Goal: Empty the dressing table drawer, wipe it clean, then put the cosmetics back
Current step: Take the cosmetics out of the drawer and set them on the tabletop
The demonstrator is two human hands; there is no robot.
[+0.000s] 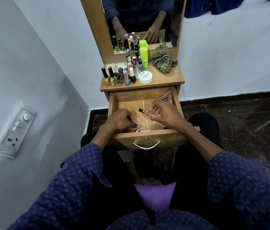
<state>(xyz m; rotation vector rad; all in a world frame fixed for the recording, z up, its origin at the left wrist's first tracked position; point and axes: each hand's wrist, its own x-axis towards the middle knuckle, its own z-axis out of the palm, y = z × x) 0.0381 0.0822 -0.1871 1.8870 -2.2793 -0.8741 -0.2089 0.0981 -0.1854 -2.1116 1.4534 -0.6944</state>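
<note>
The grip of the right hand [165,113] is closed on a small clear glass bottle with a black cap [145,112], pinched at its base so the cap points toward the left. The left hand [120,120] is curled shut over something thin at the front of the open wooden drawer [127,138], probably one of the slim clear sticks [140,121] lying on the drawer floor, though what it holds is hidden. A pink flat sachet [166,97] leans in the drawer's back right corner, and a small pink-capped item [136,130] lies against the front wall. On the wooden dressing table [167,77] above stand rows of nail polish bottles [114,77], a round white jar [145,77], a lime green spray can [144,57] and a crumpled green striped cloth [163,63].

Judging by the crowded top and nearly bare drawer, emptying seems almost finished. To do it well, lift each piece clear of the drawer sides, stand the bottle upright in a free gap near the jar without knocking the polishes, and leave the cloth reachable for wiping.
</note>
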